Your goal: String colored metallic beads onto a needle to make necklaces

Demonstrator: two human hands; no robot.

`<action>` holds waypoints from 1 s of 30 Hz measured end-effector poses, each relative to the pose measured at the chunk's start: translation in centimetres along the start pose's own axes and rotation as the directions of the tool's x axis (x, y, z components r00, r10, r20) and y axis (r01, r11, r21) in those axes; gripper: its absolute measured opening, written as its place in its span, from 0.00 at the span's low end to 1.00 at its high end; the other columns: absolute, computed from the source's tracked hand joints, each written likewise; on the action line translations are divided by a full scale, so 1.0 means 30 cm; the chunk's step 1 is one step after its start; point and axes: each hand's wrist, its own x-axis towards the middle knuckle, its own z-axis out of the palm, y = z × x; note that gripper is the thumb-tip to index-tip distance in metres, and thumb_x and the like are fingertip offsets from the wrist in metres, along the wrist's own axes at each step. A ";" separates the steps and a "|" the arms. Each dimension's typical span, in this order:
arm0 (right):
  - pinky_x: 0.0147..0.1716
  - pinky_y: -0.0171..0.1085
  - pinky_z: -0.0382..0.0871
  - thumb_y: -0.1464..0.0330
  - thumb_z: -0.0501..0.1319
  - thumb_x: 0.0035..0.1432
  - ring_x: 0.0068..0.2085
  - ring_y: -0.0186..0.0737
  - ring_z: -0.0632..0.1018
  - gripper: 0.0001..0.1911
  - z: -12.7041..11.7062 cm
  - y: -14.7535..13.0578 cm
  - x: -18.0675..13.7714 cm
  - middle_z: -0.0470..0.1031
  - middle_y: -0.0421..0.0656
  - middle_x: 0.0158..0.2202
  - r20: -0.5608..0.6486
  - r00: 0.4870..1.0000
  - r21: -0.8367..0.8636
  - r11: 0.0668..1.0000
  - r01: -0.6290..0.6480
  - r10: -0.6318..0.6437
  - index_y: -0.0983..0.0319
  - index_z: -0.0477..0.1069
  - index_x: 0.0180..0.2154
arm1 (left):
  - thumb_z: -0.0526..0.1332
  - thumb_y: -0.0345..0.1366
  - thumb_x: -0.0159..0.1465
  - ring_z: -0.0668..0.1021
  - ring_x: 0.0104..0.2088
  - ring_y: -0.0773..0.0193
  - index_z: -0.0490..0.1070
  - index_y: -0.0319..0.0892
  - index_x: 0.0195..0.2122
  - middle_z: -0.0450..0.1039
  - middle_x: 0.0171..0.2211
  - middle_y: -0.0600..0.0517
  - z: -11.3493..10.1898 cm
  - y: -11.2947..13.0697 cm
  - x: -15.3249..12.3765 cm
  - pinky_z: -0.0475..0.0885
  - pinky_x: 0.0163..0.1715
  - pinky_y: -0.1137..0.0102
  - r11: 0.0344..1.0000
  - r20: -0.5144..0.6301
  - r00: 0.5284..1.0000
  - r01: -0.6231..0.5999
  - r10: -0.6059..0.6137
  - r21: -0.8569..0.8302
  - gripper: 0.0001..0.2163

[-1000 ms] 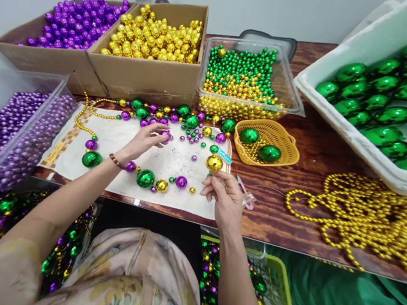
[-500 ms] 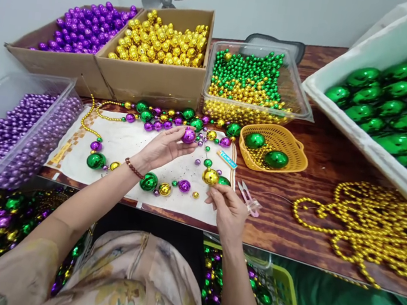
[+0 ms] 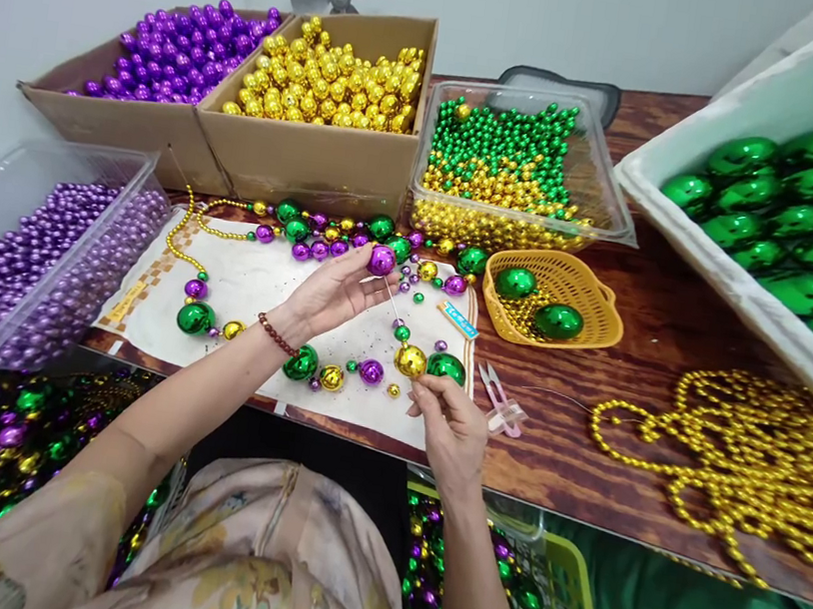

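Observation:
My left hand, its thumb and fingertips closed on a shiny purple ball, is over the white cloth. A thin needle or wire runs from beside that ball down to a small green bead and a gold ball. The fingers of my right hand pinch at the lower side of the gold ball. Behind those fingertips shows a large green ball. Loose on the cloth are another purple ball, a second gold ball and small beads.
Boxes of purple balls and gold balls stand at the back. Clear tubs hold small beads. Right of the cloth are a yellow basket, pink-handled snips and gold bead strands. A white foam box holds green ornaments.
The gold ball and right hand have shifted slightly left. The needle or wire now slants up to the purple ball; before, its upper end was to the right of it.

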 end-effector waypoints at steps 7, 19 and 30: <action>0.25 0.33 0.65 0.68 0.62 0.63 0.23 0.32 0.73 0.06 0.005 -0.004 -0.001 0.72 0.37 0.26 -0.010 1.000 0.013 1.000 -0.013 0.013 0.60 0.77 0.33 | 0.66 0.31 0.66 0.82 0.37 0.63 0.75 0.38 0.38 0.79 0.35 0.51 0.011 0.000 -0.009 0.75 0.49 0.62 0.999 0.040 0.998 -0.047 0.046 0.009 0.02; 0.26 0.34 0.66 0.65 0.62 0.63 0.24 0.34 0.75 0.06 0.044 0.025 -0.006 0.75 0.37 0.24 -0.066 0.991 0.105 0.989 -0.106 0.113 0.60 0.75 0.35 | 0.68 0.34 0.63 0.82 0.41 0.61 0.77 0.42 0.44 0.79 0.41 0.49 0.029 -0.029 -0.040 0.74 0.51 0.61 0.988 0.165 0.981 -0.117 0.099 0.102 0.08; 0.22 0.33 0.68 0.64 0.67 0.55 0.26 0.37 0.79 0.09 0.069 -0.034 0.033 0.79 0.41 0.28 -0.065 0.970 0.345 0.917 -0.200 0.236 0.61 0.77 0.37 | 0.69 0.38 0.62 0.81 0.41 0.63 0.77 0.44 0.48 0.78 0.42 0.49 0.032 -0.083 -0.066 0.74 0.44 0.66 0.955 0.221 0.968 -0.171 0.117 0.244 0.13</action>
